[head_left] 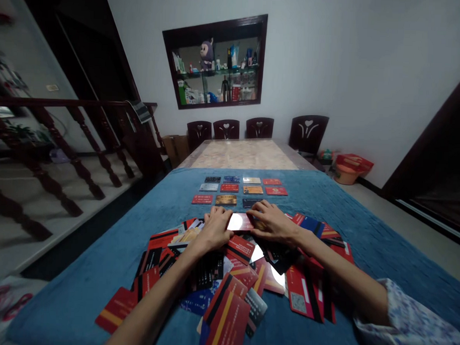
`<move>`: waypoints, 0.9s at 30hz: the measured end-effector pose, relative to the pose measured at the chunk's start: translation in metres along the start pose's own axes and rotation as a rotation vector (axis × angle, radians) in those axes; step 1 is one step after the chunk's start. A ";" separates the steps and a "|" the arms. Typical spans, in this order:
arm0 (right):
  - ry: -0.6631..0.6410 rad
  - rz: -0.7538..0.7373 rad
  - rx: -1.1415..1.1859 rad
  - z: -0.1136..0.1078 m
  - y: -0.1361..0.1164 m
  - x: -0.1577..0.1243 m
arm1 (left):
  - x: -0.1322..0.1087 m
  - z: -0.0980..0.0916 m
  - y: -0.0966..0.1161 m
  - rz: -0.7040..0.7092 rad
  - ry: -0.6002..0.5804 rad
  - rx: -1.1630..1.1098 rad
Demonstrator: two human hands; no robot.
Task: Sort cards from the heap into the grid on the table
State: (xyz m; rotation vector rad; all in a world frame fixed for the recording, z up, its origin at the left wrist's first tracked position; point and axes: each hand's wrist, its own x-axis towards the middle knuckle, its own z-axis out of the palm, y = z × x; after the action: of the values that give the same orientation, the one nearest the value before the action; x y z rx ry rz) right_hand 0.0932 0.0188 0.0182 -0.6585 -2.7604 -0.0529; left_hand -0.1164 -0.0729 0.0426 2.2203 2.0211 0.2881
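Note:
Between my two hands is a shiny red bank card [241, 221], with a bright glare over its left part. My left hand [215, 228] grips its left end, fingers curled over the edge. At the other end my right hand [272, 223] closes on the same card; part of its grip is hidden. Beneath and around both hands spreads a loose, overlapping heap of bank cards [230, 323], mostly red, with some black, blue and silver. Beyond my hands, smaller groups of cards lie in rows, among them a gold card [226, 200] and a dark card [252, 203].
A blue cloth [161, 195] covers the near part of the table, and a pale patterned top [249, 154] shows beyond it. Dark chairs [309, 132] stand at the far end. To the left runs a wooden railing [84, 127]. A wall shelf [218, 66] holds bottles and a plush toy.

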 end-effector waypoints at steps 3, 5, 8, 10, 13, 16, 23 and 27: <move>-0.022 -0.002 0.015 -0.003 -0.001 0.002 | 0.001 -0.001 0.000 -0.010 -0.033 0.001; -0.041 0.001 0.012 -0.004 -0.002 0.003 | 0.002 -0.001 -0.001 -0.010 -0.055 0.016; -0.073 0.005 -0.003 -0.005 -0.004 0.006 | 0.002 -0.001 -0.003 0.020 -0.065 0.050; -0.092 0.011 -0.014 -0.005 -0.004 0.008 | 0.003 -0.003 -0.004 0.041 -0.069 0.077; -0.115 0.024 -0.020 -0.005 -0.006 0.012 | 0.004 -0.009 -0.006 0.051 -0.095 0.114; -0.140 0.034 -0.031 -0.006 -0.008 0.019 | 0.006 -0.016 -0.007 0.064 -0.104 0.153; -0.203 0.061 -0.088 -0.012 -0.016 0.037 | 0.013 -0.025 -0.018 0.044 -0.119 0.195; -0.216 0.053 -0.104 -0.012 -0.017 0.049 | 0.017 -0.030 -0.027 0.032 -0.142 0.204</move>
State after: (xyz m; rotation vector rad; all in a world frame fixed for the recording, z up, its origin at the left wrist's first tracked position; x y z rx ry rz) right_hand 0.0472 0.0237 0.0447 -0.8079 -2.9613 -0.1216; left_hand -0.1479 -0.0549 0.0664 2.3157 2.0222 -0.0758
